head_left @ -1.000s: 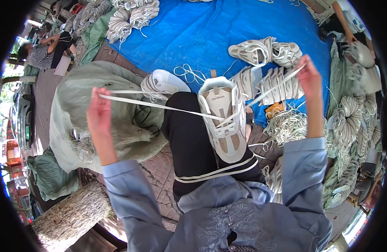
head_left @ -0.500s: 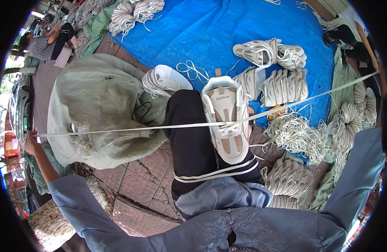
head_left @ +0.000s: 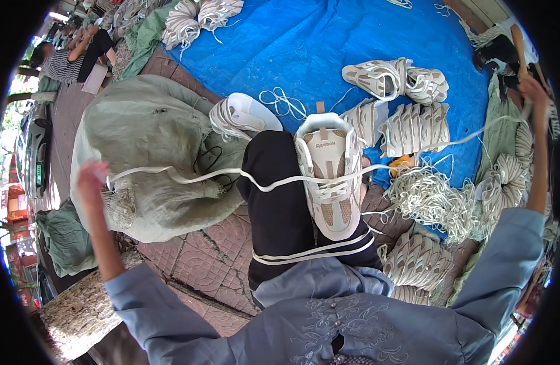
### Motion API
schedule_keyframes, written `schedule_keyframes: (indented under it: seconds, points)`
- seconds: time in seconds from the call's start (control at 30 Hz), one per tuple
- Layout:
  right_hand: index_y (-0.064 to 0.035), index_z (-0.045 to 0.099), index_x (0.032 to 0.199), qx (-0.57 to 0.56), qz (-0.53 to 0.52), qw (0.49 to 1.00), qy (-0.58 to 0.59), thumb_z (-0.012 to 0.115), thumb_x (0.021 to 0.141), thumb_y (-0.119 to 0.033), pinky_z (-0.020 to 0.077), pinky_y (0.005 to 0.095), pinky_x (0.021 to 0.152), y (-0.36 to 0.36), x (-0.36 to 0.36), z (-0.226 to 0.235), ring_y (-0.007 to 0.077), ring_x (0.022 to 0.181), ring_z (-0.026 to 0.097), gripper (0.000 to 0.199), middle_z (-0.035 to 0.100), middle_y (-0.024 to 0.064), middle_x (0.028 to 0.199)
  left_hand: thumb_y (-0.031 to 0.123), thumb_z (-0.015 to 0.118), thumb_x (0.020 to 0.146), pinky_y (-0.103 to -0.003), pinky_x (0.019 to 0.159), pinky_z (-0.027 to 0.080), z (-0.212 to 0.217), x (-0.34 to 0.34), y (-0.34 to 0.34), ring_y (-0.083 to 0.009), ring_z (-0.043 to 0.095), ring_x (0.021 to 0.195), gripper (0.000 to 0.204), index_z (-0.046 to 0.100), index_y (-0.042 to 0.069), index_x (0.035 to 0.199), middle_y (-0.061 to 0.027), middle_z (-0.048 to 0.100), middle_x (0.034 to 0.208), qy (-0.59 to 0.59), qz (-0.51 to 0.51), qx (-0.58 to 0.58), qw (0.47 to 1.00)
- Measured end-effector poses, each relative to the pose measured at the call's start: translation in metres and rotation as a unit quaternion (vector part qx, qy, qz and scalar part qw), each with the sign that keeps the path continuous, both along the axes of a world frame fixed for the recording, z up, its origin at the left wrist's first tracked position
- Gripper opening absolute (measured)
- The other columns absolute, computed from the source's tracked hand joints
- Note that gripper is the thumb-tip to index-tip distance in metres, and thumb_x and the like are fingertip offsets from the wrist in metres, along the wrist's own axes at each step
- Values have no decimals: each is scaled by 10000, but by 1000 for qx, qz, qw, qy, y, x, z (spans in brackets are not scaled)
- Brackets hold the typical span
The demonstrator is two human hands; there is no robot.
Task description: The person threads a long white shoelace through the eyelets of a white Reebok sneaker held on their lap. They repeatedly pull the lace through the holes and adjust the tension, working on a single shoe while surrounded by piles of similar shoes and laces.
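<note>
A white-and-beige shoe upper [head_left: 328, 182] lies on my lap, its toe towards me. A white shoelace [head_left: 255, 179] threaded through its front eyelets runs out slack and wavy to both sides. On the left, my left hand [head_left: 92, 177], smeared by motion, is closed at one end of the shoelace over the pale sack. Raised at the far right, my right hand [head_left: 533, 91] is closed on the other end; its fingers are blurred too. White laces [head_left: 310, 250] also loop around my black-trousered thighs.
To the left bulges a grey-green sack [head_left: 152, 152] with a shoe upper [head_left: 246, 114] beside it. A blue tarp [head_left: 280, 48] spreads ahead, bearing stacked uppers [head_left: 415, 129]. Right of my knee lies a heap of laces [head_left: 438, 198]. Other people sit at far left and far right.
The shoelace was stretched taut and now hangs slack. My left hand has come inward and slightly up; my right hand has come into view, raised at the right. The shoe upper stays on my lap.
</note>
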State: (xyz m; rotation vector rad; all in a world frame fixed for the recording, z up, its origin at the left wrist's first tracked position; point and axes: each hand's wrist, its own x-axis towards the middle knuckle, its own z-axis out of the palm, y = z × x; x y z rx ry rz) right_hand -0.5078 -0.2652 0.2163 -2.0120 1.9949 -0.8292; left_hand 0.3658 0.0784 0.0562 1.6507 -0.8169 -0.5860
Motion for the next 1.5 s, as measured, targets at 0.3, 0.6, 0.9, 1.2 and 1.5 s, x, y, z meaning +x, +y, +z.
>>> schedule_keyframes:
  seconds: [0.3,0.6,0.9,1.2,1.5]
  points:
    - [-24,617,901,298,437,818,-224,598,698,-27,456,225,522,191,330,-193,86,590,576,204,611,64,742,-18,588,719,-300,563,456,-37,-341,-52,-245,568,641,65,585,24,770,-99,561,690,-324,-261,-30,909]
    - [3,609,888,438,360,788,-240,593,687,-20,452,241,514,214,349,-187,112,549,574,203,602,79,746,-20,577,695,-348,504,448,-53,-366,-49,-277,557,588,76,553,33,744,-108,544,647,-293,-277,11,915]
    - [19,619,863,445,348,773,-287,602,700,17,435,194,496,218,348,-191,80,546,565,164,612,53,736,3,568,607,-291,474,454,-64,-386,-33,-207,521,617,207,522,18,809,-75,474,687,-489,-226,-11,842]
    - [-10,604,934,376,272,787,-407,615,727,-40,347,183,400,215,323,-205,44,431,455,210,554,10,616,114,566,609,-249,438,384,-48,-383,-49,-134,511,547,242,578,27,834,-36,509,589,-667,-326,36,669]
    - [-3,653,816,285,316,828,-365,629,700,6,357,204,451,217,290,-229,59,509,455,119,575,21,627,100,535,719,-392,492,449,-31,-373,-83,-296,576,514,76,543,28,696,-126,560,543,-270,-453,214,823]
